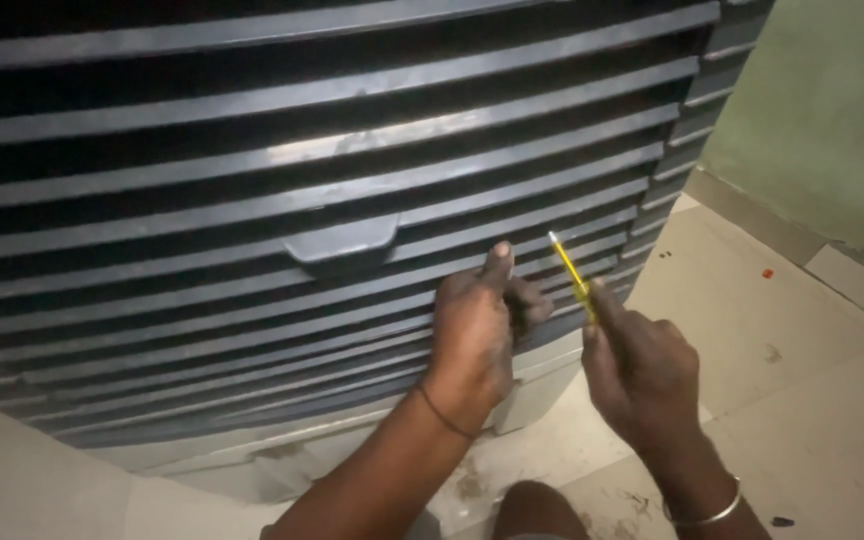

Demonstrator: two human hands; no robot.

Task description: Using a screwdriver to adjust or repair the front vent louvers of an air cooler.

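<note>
Hands: left (477, 330) on dark slatted grille (252, 200), right (642, 370) gripping yellow screwdriver (570, 268).

Floor (782, 400): pale beige tiles w/ darker grout lines, dusty. Big dark louvred cooler (302, 180) stands on it, pale base (542, 385) touching the tiles. Small red bit (768, 273) lies near the green wall (832, 110); tiny dark specks (666, 255) beside the cooler's corner. Dark scrap (782, 521) at bottom right, scuff marks (467, 487) by the base.
</note>
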